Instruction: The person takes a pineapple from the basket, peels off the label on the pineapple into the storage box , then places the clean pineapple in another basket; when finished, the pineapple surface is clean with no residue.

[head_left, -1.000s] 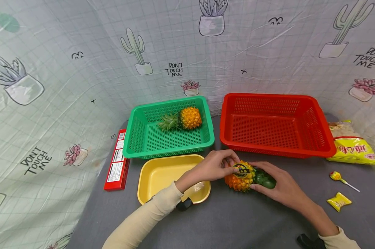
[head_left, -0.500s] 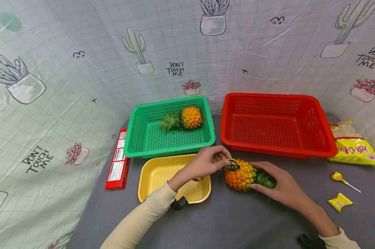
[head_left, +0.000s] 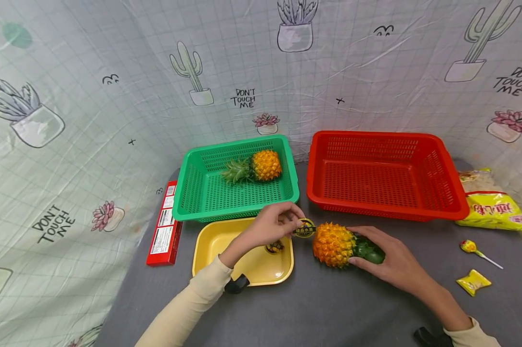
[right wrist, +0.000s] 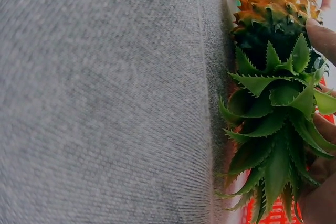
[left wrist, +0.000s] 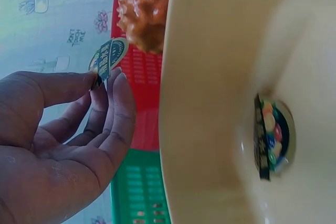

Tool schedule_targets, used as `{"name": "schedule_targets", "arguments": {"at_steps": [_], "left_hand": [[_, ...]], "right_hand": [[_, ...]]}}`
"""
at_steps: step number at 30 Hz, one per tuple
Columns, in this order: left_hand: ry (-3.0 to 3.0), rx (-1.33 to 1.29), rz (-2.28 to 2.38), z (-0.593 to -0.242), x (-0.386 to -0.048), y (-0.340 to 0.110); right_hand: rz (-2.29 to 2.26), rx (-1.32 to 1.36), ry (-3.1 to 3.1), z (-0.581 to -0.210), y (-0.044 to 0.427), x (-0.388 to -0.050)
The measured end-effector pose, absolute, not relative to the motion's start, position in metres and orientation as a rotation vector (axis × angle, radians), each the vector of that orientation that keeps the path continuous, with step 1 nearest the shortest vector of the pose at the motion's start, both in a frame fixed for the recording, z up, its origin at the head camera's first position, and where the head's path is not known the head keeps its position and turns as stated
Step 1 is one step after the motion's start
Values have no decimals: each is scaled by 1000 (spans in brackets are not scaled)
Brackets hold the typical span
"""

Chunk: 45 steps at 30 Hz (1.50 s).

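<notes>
My left hand (head_left: 273, 225) pinches a round black-and-gold sticker (head_left: 305, 228) between thumb and fingertips, just left of a pineapple (head_left: 332, 245) and apart from it. In the left wrist view the sticker (left wrist: 109, 57) is held by its edge, with the other fingers loosely bent. Around the green leafy end of the pineapple, my right hand (head_left: 388, 253) grips it as it lies on the grey table. Its spiky leaves (right wrist: 278, 114) fill the right wrist view. Under the left hand stands a yellow tray (head_left: 213, 250), with another sticker (left wrist: 273, 137) inside it.
Behind the tray is a green basket (head_left: 187, 193) holding a second pineapple (head_left: 266, 165). A red basket (head_left: 373, 209) stands to its right. At the right are a yellow bag (head_left: 492, 207), a lollipop (head_left: 468, 246) and a yellow wrapped candy (head_left: 473, 281). A red box (head_left: 163, 231) lies left.
The left hand has peeled the sticker off the pineapple and carried it left, toward the yellow tray. The right hand has kept its grip on the pineapple.
</notes>
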<state>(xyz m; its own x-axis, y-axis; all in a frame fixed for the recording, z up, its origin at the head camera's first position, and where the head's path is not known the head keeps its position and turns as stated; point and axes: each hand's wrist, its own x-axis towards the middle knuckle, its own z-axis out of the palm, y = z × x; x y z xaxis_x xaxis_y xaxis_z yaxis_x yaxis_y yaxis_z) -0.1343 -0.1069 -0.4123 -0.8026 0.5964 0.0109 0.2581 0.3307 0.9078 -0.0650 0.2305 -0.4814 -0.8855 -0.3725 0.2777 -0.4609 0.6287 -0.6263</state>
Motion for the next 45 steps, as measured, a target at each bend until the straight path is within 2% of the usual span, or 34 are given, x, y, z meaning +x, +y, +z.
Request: {"name": "schedule_targets", "arguments": {"at_steps": [13,45], "left_hand": [[2302,646,1474,-411,-132,-135],[2227,637,1315,-421,-124,-179]], "right_hand": [[1103,691,-2730,-482,231,-63],[1105,694,-2730,-481,231,-64]]}}
